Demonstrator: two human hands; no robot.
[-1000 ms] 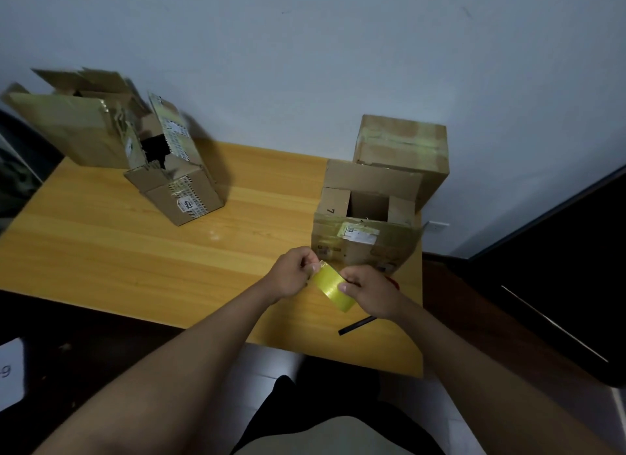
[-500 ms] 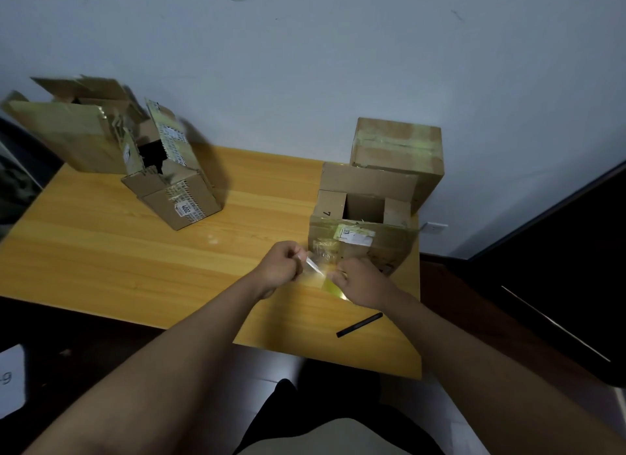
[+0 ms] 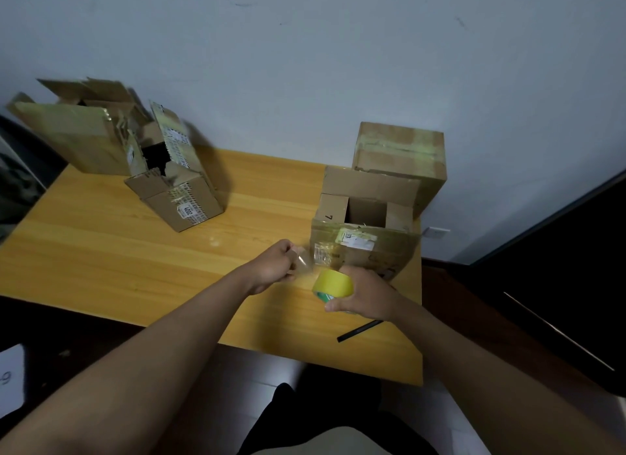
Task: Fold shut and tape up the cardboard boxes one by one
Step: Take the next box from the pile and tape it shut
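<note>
open box [image 3: 364,217] flap: 7
tipped box [image 3: 183,200] label: 4002, upside down
paper [image 3: 10,380] on floor: 9 or 6

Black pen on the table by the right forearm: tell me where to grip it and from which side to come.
Pinch the black pen mid-shaft from above. It lies flat on the table near the front edge, thin and straight, so only its long sides offer purchase. The right hand, gripping the tape roll, lies partly over its far end, so the near half is probably easier.

Open-flapped cardboard box [image 3: 364,238] stands beside the yellow tape roll [image 3: 332,284], its clear strip seemingly pulled out.
</note>
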